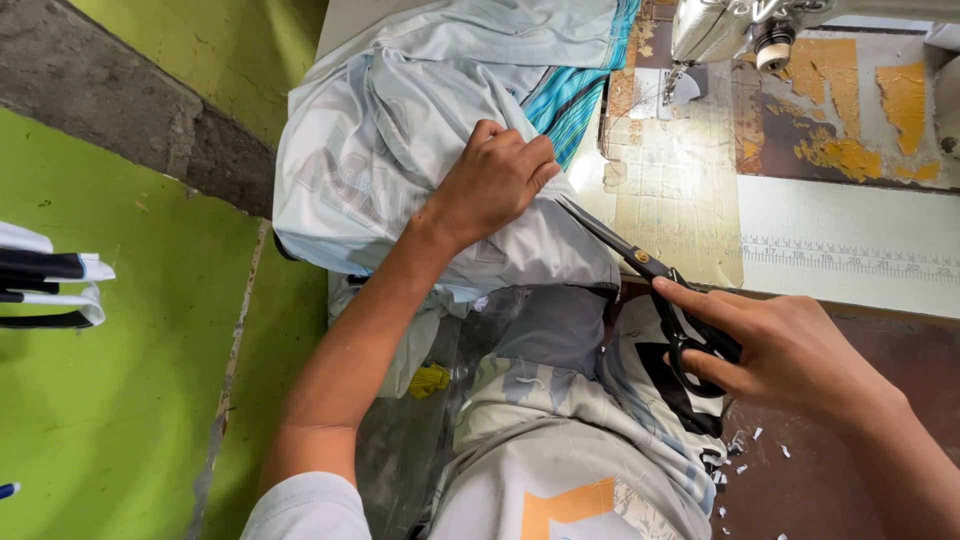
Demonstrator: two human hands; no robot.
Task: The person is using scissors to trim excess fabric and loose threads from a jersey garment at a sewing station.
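Observation:
A pale grey garment (370,170) lies bunched on the left end of a worn sewing table (690,200). My left hand (492,180) presses down on the garment with its fingers curled into a fold of the cloth. My right hand (790,350) grips black-handled scissors (650,270), fingers through the loops. The blades point up and left, and their tips meet the garment's edge just below my left hand. Part of the garment hangs off the table's front edge over my lap.
A sewing machine head (740,30) stands at the top right over the peeling table surface. A printed ruler strip (850,255) runs along the table. A teal striped cloth (570,100) shows under the garment. Black-and-white fabric pieces (50,285) lie on the green floor at the left.

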